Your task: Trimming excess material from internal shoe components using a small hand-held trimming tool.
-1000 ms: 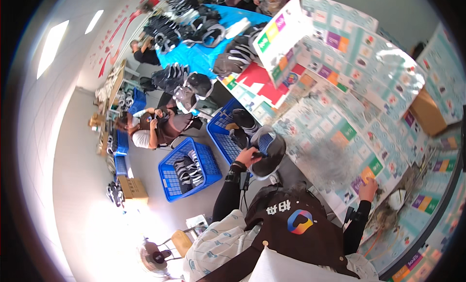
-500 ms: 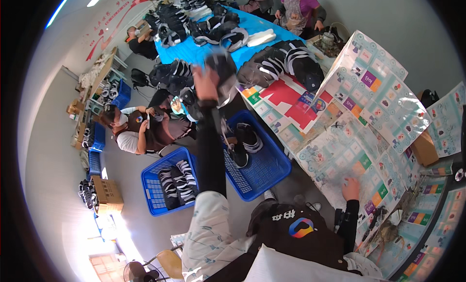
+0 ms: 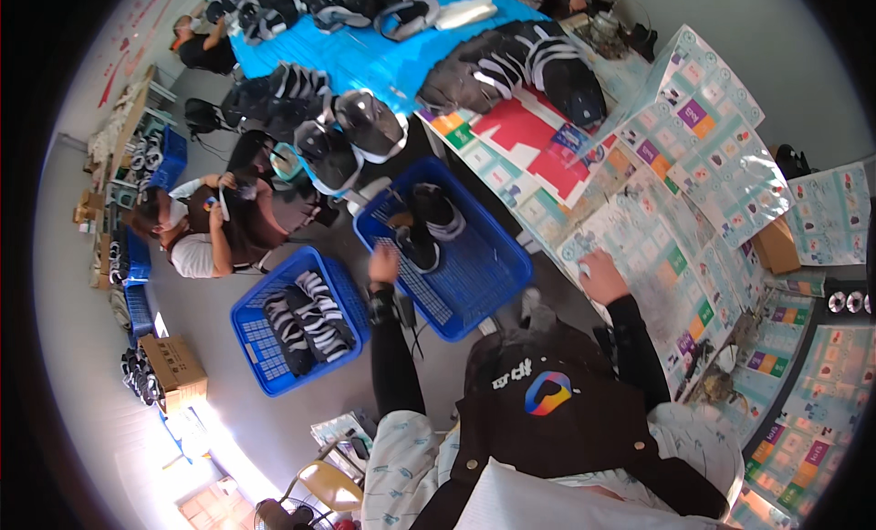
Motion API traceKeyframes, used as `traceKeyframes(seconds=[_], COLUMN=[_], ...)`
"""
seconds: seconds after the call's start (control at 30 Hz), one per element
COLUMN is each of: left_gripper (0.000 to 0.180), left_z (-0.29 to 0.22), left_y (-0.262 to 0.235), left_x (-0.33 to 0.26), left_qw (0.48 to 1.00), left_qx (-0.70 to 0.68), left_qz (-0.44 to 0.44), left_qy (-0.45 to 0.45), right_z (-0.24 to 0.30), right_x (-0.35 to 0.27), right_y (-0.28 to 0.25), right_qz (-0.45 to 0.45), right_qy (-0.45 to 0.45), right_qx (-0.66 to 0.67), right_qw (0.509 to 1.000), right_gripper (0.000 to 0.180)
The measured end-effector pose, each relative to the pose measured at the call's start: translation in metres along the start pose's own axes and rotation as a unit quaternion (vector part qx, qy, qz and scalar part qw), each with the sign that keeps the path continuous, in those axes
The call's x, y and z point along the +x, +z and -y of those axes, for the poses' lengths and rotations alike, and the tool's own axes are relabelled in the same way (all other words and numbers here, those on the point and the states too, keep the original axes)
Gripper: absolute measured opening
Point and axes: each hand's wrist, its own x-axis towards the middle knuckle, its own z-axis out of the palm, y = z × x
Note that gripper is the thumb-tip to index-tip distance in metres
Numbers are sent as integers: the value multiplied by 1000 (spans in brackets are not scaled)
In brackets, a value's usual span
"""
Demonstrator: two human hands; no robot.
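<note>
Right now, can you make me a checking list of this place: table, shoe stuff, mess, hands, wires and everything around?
Surface: worktable covered with patterned printed sheets.
Things: dark shoes lie in the larger blue basket; more are packed in the smaller blue basket.
Clutter: shoe pile beside a red sheet.
Hands: left hand by the larger basket's edge, contact unclear; right hand over the sheets, grip unclear.
Cables: thin dark cable near the left wrist.
Surroundings: seated person, cardboard box.
</note>
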Motion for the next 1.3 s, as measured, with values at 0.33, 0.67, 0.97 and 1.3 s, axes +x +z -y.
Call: traceKeyframes(seconds=[0.33, 0.67, 0.97, 1.3], left_gripper=[28, 21, 24, 67], left_z=[49, -10, -34, -108], left_y=[69, 110, 78, -56], left_x=[-547, -476, -331, -205], left_qw=[878, 776, 836, 878], left_qx=[43, -378, -354, -435], left_qz=[369, 29, 39, 7], left_qy=[-303, -504, -418, -199], right_z=[14, 33, -5, -35], right_x=[91, 181, 187, 137], right_y=[47, 84, 90, 96], right_qz=[109, 169, 268, 232], right_qy=[-103, -204, -169, -61], right_qx=[24, 33, -8, -16], right_qw=[988, 964, 948, 971], right_gripper=[21, 19, 25, 22])
